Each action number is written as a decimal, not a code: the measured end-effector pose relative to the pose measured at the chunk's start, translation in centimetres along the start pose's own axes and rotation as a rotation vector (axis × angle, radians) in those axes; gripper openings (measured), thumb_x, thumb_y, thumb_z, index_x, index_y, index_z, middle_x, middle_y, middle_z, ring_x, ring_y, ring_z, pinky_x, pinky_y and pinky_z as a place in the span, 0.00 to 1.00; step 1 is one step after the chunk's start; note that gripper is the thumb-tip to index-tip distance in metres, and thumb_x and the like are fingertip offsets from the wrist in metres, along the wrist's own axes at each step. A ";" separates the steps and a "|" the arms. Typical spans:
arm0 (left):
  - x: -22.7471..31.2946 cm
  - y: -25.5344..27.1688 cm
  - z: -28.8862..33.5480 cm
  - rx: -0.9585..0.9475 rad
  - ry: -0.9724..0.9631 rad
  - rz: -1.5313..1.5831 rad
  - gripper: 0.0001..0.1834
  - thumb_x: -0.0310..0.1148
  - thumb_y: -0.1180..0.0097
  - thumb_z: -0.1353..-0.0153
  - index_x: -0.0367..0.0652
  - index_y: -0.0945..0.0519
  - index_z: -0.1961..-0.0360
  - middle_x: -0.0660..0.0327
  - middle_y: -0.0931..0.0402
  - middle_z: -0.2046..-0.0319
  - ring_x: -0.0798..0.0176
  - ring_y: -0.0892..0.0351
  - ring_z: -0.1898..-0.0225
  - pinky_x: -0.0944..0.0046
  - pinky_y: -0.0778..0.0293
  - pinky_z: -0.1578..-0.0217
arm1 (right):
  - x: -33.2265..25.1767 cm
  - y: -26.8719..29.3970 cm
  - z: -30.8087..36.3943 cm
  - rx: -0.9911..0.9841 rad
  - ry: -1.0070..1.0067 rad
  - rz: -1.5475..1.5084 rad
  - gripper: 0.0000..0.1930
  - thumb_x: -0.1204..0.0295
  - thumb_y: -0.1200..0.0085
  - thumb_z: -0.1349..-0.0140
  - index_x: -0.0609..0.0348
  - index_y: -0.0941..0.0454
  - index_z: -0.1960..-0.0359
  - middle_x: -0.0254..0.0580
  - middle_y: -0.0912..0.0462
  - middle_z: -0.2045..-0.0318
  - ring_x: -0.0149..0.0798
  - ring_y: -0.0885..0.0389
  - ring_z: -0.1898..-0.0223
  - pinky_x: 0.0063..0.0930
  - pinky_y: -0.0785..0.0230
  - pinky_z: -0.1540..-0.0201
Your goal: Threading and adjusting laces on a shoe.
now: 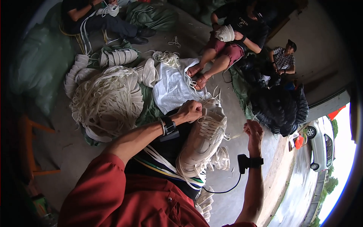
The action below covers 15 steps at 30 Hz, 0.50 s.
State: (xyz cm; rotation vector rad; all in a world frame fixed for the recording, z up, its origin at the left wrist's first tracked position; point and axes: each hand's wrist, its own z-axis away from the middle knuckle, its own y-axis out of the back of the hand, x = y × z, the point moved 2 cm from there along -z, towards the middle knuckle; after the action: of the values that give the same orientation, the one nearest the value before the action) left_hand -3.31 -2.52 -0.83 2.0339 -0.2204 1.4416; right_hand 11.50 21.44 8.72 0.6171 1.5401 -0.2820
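A pale beige lace-up sneaker point(193, 151) rests on my dark-clothed lap, with its laces crossed through several eyelets. My left hand point(191, 112) is closed in a pinch at the far end of the shoe; what lies between its fingers is hidden. Out to the right, my right hand point(254, 133) is raised and closed on a pale shoelace point(237, 135). That lace stretches from the shoe's right side to my fingers. A bunch of flat white laces point(157, 155), with green, yellow and blue strands beside it, lies across my lap below the shoe.
A large heap of white laces and shoe parts point(107, 100) lies left on the floor, near a white sack point(170, 89). Three other people sit farther off, two handling pale shoes. Black shoes point(278, 109) are piled right; an orange frame point(32, 147) stands left.
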 end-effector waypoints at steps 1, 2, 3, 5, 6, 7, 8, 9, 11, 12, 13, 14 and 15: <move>0.3 -0.1 -0.1 -0.003 -0.002 -0.003 0.08 0.30 0.46 0.57 0.35 0.25 0.83 0.59 0.26 0.86 0.66 0.27 0.82 0.64 0.32 0.78 | 0.1 -1.3 -0.3 -0.032 0.018 0.102 0.05 0.72 0.44 0.45 0.60 0.22 0.70 0.32 0.22 0.76 0.23 0.27 0.74 0.17 0.36 0.68; 0.6 -0.3 -0.1 -0.024 -0.015 -0.027 0.07 0.30 0.46 0.56 0.35 0.25 0.83 0.58 0.27 0.86 0.66 0.27 0.82 0.65 0.32 0.78 | 0.2 -2.7 -0.6 -0.089 0.041 0.169 0.05 0.72 0.43 0.46 0.61 0.21 0.70 0.34 0.21 0.74 0.24 0.25 0.72 0.18 0.34 0.66; 0.8 -0.4 -0.2 -0.049 -0.031 -0.049 0.07 0.29 0.46 0.56 0.35 0.25 0.83 0.58 0.27 0.87 0.66 0.26 0.82 0.66 0.32 0.79 | 0.3 -4.3 -0.8 -0.139 0.141 0.230 0.06 0.74 0.42 0.47 0.63 0.21 0.70 0.33 0.21 0.74 0.25 0.26 0.71 0.19 0.34 0.65; 1.0 -0.1 -0.1 -0.068 0.019 -0.028 0.07 0.28 0.47 0.55 0.35 0.25 0.83 0.58 0.27 0.87 0.67 0.26 0.82 0.66 0.33 0.79 | 0.7 -7.1 -1.1 -0.194 0.207 0.323 0.06 0.73 0.41 0.49 0.62 0.21 0.71 0.36 0.20 0.75 0.26 0.25 0.72 0.21 0.33 0.66; 0.8 0.0 -0.1 -0.094 0.078 0.018 0.06 0.27 0.48 0.55 0.35 0.25 0.83 0.58 0.27 0.87 0.68 0.26 0.82 0.67 0.33 0.80 | 0.7 -8.3 -1.2 -0.230 0.327 0.410 0.06 0.73 0.40 0.51 0.62 0.21 0.72 0.38 0.20 0.76 0.28 0.24 0.74 0.22 0.32 0.68; 0.8 0.4 0.1 -0.107 0.050 0.108 0.05 0.26 0.48 0.54 0.34 0.25 0.81 0.60 0.28 0.88 0.70 0.28 0.83 0.68 0.34 0.83 | 0.9 -9.5 -1.3 -0.243 0.332 0.445 0.06 0.72 0.40 0.52 0.61 0.21 0.73 0.40 0.20 0.77 0.31 0.24 0.75 0.24 0.32 0.70; 0.7 0.6 0.1 -0.116 0.046 0.104 0.05 0.26 0.48 0.54 0.34 0.25 0.81 0.60 0.28 0.88 0.70 0.28 0.83 0.68 0.34 0.83 | 0.8 -10.3 -1.2 -0.252 0.462 0.542 0.05 0.72 0.42 0.52 0.60 0.21 0.74 0.41 0.21 0.79 0.35 0.23 0.77 0.26 0.31 0.71; 0.6 0.9 0.1 -0.113 0.052 0.129 0.05 0.27 0.48 0.54 0.34 0.25 0.80 0.61 0.27 0.87 0.71 0.29 0.84 0.68 0.35 0.84 | 1.0 -11.2 -1.3 -0.271 0.464 0.635 0.05 0.71 0.43 0.52 0.59 0.21 0.76 0.42 0.21 0.79 0.39 0.22 0.77 0.29 0.31 0.71; 0.2 1.0 0.1 -0.166 0.140 0.158 0.06 0.28 0.48 0.53 0.35 0.25 0.78 0.60 0.26 0.84 0.71 0.29 0.83 0.69 0.34 0.83 | 1.1 -12.4 -1.3 -0.297 0.497 0.712 0.05 0.70 0.44 0.53 0.58 0.21 0.77 0.43 0.21 0.80 0.42 0.22 0.77 0.32 0.30 0.71; 0.3 0.9 0.1 -0.181 0.112 0.186 0.06 0.28 0.48 0.53 0.35 0.25 0.78 0.60 0.26 0.84 0.71 0.29 0.83 0.69 0.34 0.83 | 1.2 -13.0 -1.3 -0.365 0.493 0.798 0.06 0.69 0.45 0.53 0.58 0.21 0.77 0.44 0.22 0.79 0.43 0.22 0.76 0.32 0.30 0.70; 0.2 0.7 0.0 -0.158 0.143 0.143 0.06 0.29 0.47 0.53 0.35 0.25 0.78 0.59 0.26 0.84 0.70 0.28 0.81 0.68 0.33 0.81 | 1.4 -13.4 -1.3 -0.436 0.487 0.885 0.07 0.67 0.46 0.53 0.57 0.21 0.76 0.44 0.22 0.78 0.44 0.22 0.75 0.33 0.30 0.70; 0.2 0.4 -0.2 -0.149 0.173 0.116 0.07 0.30 0.47 0.52 0.36 0.26 0.78 0.58 0.25 0.83 0.69 0.26 0.80 0.67 0.32 0.79 | 1.4 -13.5 -1.4 -0.440 0.487 0.886 0.07 0.67 0.46 0.53 0.57 0.21 0.76 0.44 0.22 0.78 0.44 0.22 0.75 0.33 0.30 0.70; 0.1 0.2 -0.2 -0.132 0.179 0.106 0.07 0.30 0.47 0.52 0.36 0.26 0.78 0.58 0.25 0.83 0.69 0.26 0.80 0.67 0.32 0.79 | 1.4 -13.6 -1.5 -0.463 0.470 0.885 0.08 0.66 0.47 0.53 0.57 0.21 0.78 0.45 0.22 0.79 0.46 0.22 0.75 0.35 0.30 0.70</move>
State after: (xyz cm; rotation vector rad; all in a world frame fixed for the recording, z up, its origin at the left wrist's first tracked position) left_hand -3.53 -2.49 -0.57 1.7996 -0.3422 1.6206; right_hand 2.96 11.40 4.84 0.9581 1.5354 0.9193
